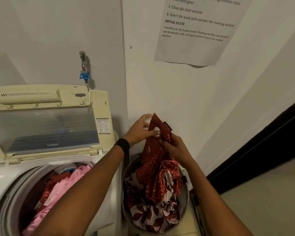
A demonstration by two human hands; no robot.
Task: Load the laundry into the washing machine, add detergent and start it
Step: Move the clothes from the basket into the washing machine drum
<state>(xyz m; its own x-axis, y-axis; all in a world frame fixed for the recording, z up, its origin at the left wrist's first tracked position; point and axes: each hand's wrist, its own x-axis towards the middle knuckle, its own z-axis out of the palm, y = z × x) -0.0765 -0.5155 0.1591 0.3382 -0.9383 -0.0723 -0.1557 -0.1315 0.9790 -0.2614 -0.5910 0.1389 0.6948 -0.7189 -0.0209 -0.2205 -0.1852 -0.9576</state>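
A top-loading washing machine (pixel 5 181) stands at the left with its lid (pixel 44 126) raised against the wall. Pink and red clothes (pixel 61 186) lie in its drum. To its right a round laundry basket (pixel 186 198) holds red and white patterned cloth (pixel 150 215). Above the basket both hands hold up a red patterned garment (pixel 157 160) by its top end. My left hand (pixel 141 129) pinches the left edge near a dark label. My right hand (pixel 174 147) grips the cloth just below. No detergent is in view.
A water tap with a blue fitting (pixel 83 72) sticks out of the wall above the machine. A printed instruction sheet (pixel 194 31) hangs on the wall. A dark door edge (pixel 271 150) runs along the right, above pale floor tiles (pixel 262 210).
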